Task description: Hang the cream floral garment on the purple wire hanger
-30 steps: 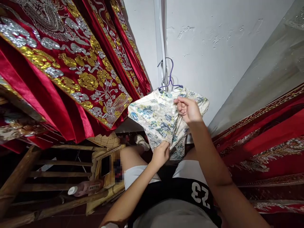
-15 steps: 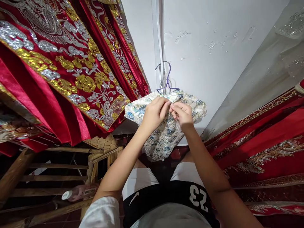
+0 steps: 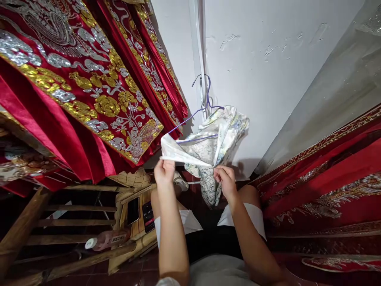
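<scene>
A floral shirt hangs from a purple wire hanger in front of the white wall. Its front is pulled apart, and the left side is off the hanger's shoulder, so the hanger's arm and bar show bare there. My left hand pinches the edge of the shirt's left side and stretches it outward. At the lower end of the front opening, my right hand grips the cloth with closed fingers. The rest of the shirt droops below in folds.
Red embroidered garments hang at the left, more red cloth at the right. A bamboo chair at lower left holds a pink bottle and two phones. A metal strip runs down the wall.
My hands have moved apart and down from the collar, my left hand going left. The shirt's front has opened, and its left shoulder has come off the hanger.
</scene>
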Motion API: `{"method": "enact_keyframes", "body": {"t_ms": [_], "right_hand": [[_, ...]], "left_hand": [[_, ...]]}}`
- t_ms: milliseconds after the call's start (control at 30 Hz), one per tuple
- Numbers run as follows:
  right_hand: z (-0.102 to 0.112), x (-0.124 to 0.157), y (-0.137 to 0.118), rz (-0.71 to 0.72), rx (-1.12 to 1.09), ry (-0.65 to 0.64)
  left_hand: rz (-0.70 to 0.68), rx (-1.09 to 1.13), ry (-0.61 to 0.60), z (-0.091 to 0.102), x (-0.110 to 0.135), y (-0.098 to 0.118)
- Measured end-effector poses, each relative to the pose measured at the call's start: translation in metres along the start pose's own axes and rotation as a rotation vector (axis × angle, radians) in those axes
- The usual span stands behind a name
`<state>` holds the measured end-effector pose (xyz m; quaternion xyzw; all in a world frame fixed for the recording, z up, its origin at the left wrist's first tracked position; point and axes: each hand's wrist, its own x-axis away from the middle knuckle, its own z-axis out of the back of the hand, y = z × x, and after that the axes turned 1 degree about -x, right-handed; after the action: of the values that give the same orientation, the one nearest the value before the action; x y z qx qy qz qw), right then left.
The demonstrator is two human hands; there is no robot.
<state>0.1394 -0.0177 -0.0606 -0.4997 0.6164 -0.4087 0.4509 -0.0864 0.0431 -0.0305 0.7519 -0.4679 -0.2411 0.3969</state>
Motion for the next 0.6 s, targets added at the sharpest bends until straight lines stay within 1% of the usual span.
{"method": "enact_keyframes", "body": {"t_ms": [33, 100, 167, 233, 267, 333, 367, 433, 467, 500, 533, 600], "right_hand": [[0.0, 0.005, 0.005, -0.029, -0.045, 0.028], [0.005, 0.012, 0.013, -0.078, -0.101, 0.063], [0.014, 0.014, 0.013, -0.107, -0.075, 0.053], [0.024, 0.015, 0.009, -0.135, 0.023, -0.018], [0.029, 0.015, 0.005, -0.152, 0.076, -0.066], [0.037, 0.016, 0.0, -0.198, 0.156, -0.168], [0.04, 0.017, -0.001, -0.233, 0.193, -0.238], [0.046, 0.019, 0.001, -0.31, 0.287, -0.389], [0.048, 0.019, 0.004, -0.337, 0.324, -0.428], [0.05, 0.019, 0.008, -0.348, 0.343, -0.423], [0.052, 0.018, 0.011, -0.341, 0.343, -0.375], [0.053, 0.015, 0.018, -0.308, 0.277, -0.238]], "left_hand": [[0.115, 0.074, 0.061, 0.004, 0.014, -0.018], [0.258, 0.126, 0.084, 0.009, 0.04, -0.052], [0.317, 0.094, 0.079, 0.01, 0.06, -0.077], [0.327, 0.053, 0.084, 0.008, 0.071, -0.09], [0.318, 0.034, 0.078, 0.006, 0.074, -0.091], [0.269, 0.017, 0.034, 0.002, 0.078, -0.085], [0.242, 0.022, -0.014, -0.001, 0.081, -0.079], [0.207, 0.054, -0.159, -0.01, 0.089, -0.065], [0.197, 0.069, -0.234, -0.014, 0.094, -0.058], [0.187, 0.065, -0.311, -0.02, 0.101, -0.052], [0.173, 0.036, -0.389, -0.025, 0.109, -0.048], [0.119, -0.076, -0.547, -0.035, 0.125, -0.041]]}}
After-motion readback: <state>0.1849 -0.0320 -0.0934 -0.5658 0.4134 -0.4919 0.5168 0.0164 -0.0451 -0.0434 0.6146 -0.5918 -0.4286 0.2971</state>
